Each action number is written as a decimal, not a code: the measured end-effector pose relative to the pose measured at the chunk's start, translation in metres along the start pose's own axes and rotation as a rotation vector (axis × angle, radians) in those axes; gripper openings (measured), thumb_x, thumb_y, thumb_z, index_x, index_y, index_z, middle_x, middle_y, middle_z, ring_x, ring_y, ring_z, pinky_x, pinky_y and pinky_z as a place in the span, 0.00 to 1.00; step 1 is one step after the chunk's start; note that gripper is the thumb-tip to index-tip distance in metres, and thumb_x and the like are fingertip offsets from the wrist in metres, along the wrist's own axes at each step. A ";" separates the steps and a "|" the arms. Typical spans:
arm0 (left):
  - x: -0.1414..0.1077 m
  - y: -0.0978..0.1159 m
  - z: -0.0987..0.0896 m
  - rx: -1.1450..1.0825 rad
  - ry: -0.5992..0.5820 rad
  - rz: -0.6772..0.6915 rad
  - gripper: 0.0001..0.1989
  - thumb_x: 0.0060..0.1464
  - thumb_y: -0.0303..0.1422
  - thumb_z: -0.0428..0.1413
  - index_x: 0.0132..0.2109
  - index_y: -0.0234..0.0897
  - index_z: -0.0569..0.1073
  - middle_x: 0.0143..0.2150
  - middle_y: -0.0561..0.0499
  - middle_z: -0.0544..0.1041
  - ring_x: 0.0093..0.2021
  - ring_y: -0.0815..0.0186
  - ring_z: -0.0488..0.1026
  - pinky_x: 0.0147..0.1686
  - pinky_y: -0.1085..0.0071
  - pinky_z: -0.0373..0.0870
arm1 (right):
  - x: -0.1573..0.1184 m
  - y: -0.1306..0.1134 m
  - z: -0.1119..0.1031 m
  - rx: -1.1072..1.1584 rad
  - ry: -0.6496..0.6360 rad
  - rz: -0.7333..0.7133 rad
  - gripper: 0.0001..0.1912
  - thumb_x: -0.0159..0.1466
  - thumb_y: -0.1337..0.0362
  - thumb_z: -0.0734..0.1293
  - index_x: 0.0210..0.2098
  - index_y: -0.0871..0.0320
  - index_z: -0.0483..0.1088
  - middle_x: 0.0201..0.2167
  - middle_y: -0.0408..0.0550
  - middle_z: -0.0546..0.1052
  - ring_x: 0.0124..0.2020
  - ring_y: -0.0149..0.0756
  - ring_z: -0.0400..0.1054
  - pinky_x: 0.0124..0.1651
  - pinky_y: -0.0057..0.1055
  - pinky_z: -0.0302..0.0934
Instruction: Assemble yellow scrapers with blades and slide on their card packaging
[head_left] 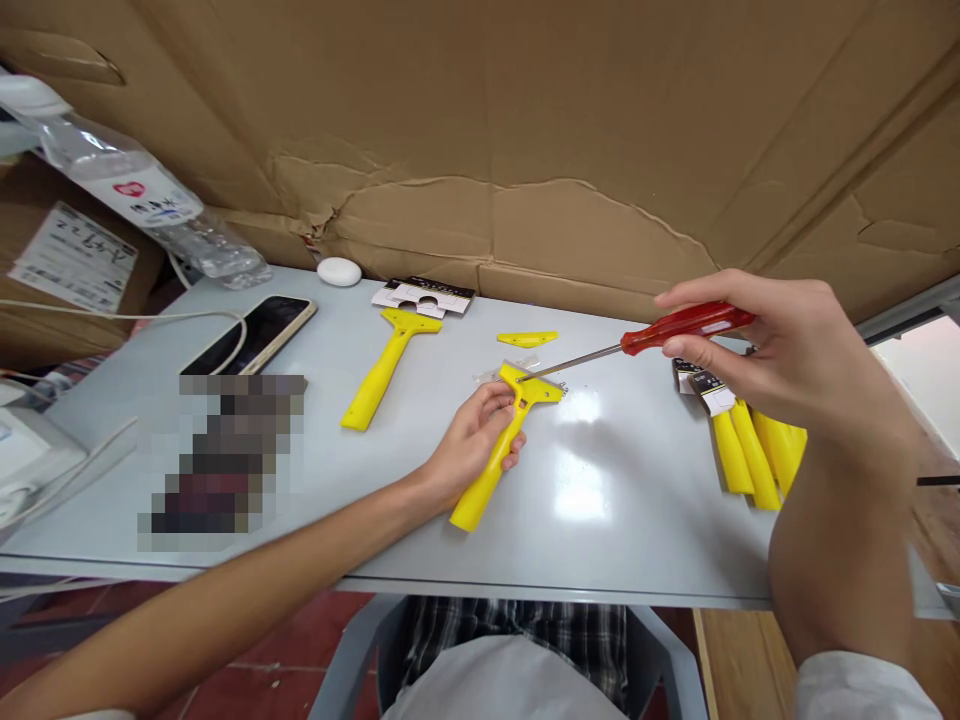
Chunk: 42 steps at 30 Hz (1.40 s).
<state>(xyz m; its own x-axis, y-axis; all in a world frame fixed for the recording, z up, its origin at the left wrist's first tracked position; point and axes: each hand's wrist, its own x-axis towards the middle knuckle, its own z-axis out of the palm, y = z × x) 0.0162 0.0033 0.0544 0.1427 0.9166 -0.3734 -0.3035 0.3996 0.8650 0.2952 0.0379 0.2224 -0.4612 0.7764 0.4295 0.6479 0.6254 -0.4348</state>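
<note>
My left hand [480,430] is wrapped round the handle of a yellow scraper [491,475], head pointing away from me. In my right hand [780,350] is a screwdriver with a red handle [675,325]. Its thin metal shaft slants down to the left, and the tip meets a screw spot on the left of the scraper's head. A loose yellow cover piece [527,339] lies just beyond the head, near a small clear plastic bag [517,366]. Another yellow scraper [390,370] rests to the left, by black-and-white packaging cards [424,297].
Several yellow scrapers [739,450] with card tops lie at the right, partly behind my right arm. A phone [255,335], a white oval object [339,271] and a tilted water bottle [142,190] are at the left. Cardboard [525,130] walls the table's [375,520] back edge.
</note>
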 end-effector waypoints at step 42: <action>0.003 -0.005 -0.004 -0.058 -0.095 0.056 0.21 0.58 0.40 0.68 0.52 0.40 0.69 0.54 0.47 0.71 0.28 0.74 0.73 0.20 0.74 0.63 | -0.001 -0.011 0.008 -0.021 0.113 -0.089 0.09 0.65 0.61 0.76 0.42 0.51 0.75 0.38 0.43 0.82 0.32 0.34 0.81 0.36 0.29 0.81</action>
<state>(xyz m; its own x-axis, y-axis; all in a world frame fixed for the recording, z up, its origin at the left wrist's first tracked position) 0.0148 0.0039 0.0478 0.2120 0.9335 -0.2893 -0.3666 0.3504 0.8619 0.2842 0.0309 0.2202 -0.4471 0.7036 0.5524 0.6203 0.6888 -0.3752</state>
